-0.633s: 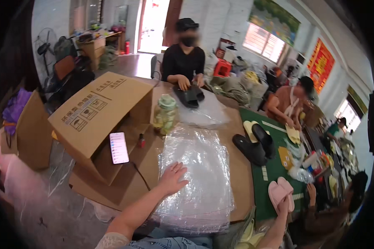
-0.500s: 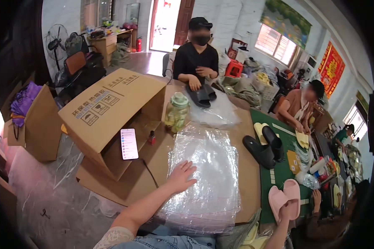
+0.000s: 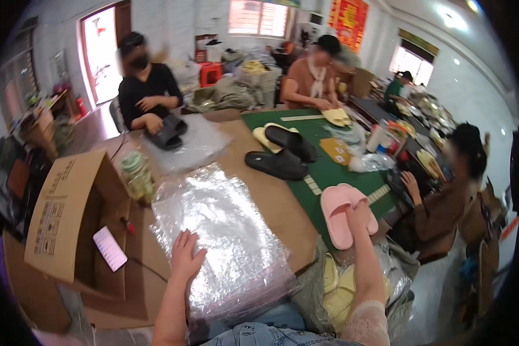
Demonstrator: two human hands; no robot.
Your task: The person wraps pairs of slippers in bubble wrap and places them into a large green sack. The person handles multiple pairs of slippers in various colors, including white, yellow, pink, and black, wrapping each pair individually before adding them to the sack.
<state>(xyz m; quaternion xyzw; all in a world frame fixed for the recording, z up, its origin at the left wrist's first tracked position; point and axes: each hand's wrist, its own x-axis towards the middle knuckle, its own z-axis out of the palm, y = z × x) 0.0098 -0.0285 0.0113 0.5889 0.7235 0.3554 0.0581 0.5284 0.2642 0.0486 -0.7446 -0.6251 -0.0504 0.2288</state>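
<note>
The left hand (image 3: 186, 257) lay, fingers spread, on clear, flat plastic bags (image 3: 229, 219); right of them, the right hand (image 3: 359, 217) gripped pink open-toed slippers (image 3: 336, 225).

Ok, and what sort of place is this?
Probably a small footwear workshop: the right hand holds pink slides, the left hand rests on stacked clear plastic bags, and a co-worker in black handles dark slides.

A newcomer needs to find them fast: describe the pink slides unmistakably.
Find the green mat, right of the brown tabletop. At its near end, the person's right hand holds a pair of pink slides. Their pink sets them apart from the neighbouring black slides and pale yellow slides.
</note>
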